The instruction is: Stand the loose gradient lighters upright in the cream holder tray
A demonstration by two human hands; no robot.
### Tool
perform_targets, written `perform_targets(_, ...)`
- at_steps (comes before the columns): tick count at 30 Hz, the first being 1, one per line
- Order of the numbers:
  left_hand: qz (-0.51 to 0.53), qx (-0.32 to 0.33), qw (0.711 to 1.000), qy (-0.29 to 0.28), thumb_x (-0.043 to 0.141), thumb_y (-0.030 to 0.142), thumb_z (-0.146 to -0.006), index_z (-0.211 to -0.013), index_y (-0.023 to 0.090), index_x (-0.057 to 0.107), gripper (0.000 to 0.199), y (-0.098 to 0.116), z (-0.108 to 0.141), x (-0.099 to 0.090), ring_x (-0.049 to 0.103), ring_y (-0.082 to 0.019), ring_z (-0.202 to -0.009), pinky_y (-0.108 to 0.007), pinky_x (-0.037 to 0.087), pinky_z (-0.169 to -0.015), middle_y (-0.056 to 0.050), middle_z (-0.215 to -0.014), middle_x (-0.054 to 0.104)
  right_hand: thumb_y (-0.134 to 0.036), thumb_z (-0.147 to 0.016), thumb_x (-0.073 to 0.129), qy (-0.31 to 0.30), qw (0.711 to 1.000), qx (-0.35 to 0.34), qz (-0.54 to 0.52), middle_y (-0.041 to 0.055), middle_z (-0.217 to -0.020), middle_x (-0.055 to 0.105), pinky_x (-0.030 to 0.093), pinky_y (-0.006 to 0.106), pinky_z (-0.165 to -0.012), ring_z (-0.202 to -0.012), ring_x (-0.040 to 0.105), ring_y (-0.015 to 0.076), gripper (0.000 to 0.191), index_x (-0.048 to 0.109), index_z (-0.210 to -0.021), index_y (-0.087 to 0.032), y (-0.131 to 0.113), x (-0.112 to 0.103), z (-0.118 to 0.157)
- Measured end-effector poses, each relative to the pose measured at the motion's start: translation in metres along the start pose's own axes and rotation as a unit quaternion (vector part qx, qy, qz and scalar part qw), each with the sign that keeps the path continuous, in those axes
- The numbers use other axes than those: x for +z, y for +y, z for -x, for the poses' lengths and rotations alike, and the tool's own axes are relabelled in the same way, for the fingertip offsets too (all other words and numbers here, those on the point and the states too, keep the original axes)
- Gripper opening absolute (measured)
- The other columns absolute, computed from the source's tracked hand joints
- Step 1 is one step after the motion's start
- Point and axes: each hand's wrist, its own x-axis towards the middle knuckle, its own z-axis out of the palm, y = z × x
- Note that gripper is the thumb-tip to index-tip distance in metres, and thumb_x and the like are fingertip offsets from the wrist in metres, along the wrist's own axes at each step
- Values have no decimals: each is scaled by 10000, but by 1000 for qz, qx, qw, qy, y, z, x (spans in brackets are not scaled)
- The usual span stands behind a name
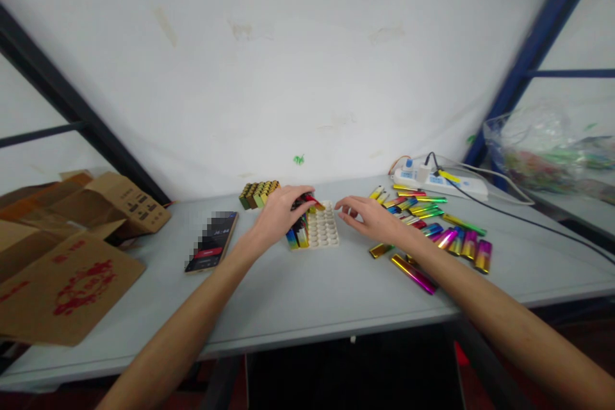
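My left hand (283, 208) is closed on a shiny red-and-gold tube (318, 205) above a white tray with rows of round holes (323, 234). Shiny multicoloured tubes (298, 236) stand upright in the tray's left rows, partly hidden beneath this hand. Just right of the tray hovers my right hand (369, 216), its fingers loosely bent and apart, with nothing visible between them. Loose metallic tubes (454, 238) in gold, green, blue and magenta lie scattered around and beyond my right forearm. A magenta-and-gold tube (414, 274) lies nearest the table's front.
A block of upright gold-and-green tubes (258, 193) stands behind my left hand. To the left are a phone (211, 243) and open cardboard boxes (81, 275). A power strip (439, 184) with cables and a clear plastic bag (548, 147) are at the right.
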Motion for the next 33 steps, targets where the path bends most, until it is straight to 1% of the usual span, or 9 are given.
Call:
perform_targets(3,-63,8,997,-51,668,326,-955,-1045,203,710,158,-4,-2,2,678,-254,-971,-381,489,-923,-78,-1021,757,-263,-1033,514,1,1000,6,9,71,-988,706,500,302,-782,-773,659,178,208,645,-1178,-192,-1,-1,0)
perform_targets(7,-107,23,990,-86,680,254,-935,-1021,205,714,105,-2,-11,1,659,-266,-1021,-384,477,-933,-84,-1026,750,-268,-1040,507,-3,1000,5,17,67,-972,700,487,301,-775,-770,649,175,198,653,-1145,-185,-4,-4,-1)
perform_targets(13,-183,-4,969,-165,716,206,-877,-873,191,730,21,10,-32,1,658,-280,-940,-364,479,-827,-91,-925,737,-237,-1032,510,-5,1000,-7,21,58,-940,686,477,290,-742,-772,635,173,165,655,-1094,-190,-3,-5,-1)
perform_targets(16,-208,-12,964,-166,723,181,-851,-849,186,729,8,15,-37,4,657,-291,-943,-370,479,-832,-105,-914,741,-234,-1030,513,-9,1000,-7,21,55,-920,680,470,290,-732,-769,630,174,158,657,-1076,-187,-2,-5,-1)
perform_targets(19,-186,-19,970,-154,744,167,-821,-808,184,729,27,16,-38,8,666,-298,-933,-380,481,-839,-107,-886,742,-231,-1032,514,-10,1000,-5,20,57,-908,682,466,294,-732,-764,625,174,162,665,-1057,-179,-4,-6,-2)
perform_targets(23,-139,-30,977,-160,763,206,-796,-783,209,776,19,6,-38,6,680,-248,-787,-334,479,-748,-79,-808,760,-218,-1027,522,-17,999,-3,28,64,-903,696,463,298,-736,-772,627,181,161,677,-1043,-179,-5,-8,-3)
perform_targets(27,-93,-42,974,-204,764,277,-789,-781,233,818,71,-9,-46,0,672,-203,-664,-285,446,-637,-54,-743,779,-204,-1026,521,-35,998,1,54,75,-917,708,466,304,-756,-815,640,196,168,687,-1027,-176,1,-12,-3)
perform_targets(30,-74,-42,972,-221,747,281,-804,-809,236,829,93,-14,-50,-1,689,-210,-688,-285,457,-657,-56,-750,788,-207,-1024,521,-35,995,24,87,82,-917,708,464,307,-752,-816,645,203,173,691,-1020,-171,9,-17,-1)
perform_targets(33,-90,-23,978,-185,738,278,-827,-882,219,819,113,-11,-47,1,697,-230,-765,-303,476,-712,-72,-831,790,-215,-1014,535,-21,990,65,123,87,-905,708,464,306,-741,-794,648,205,170,698,-998,-172,20,-25,2)
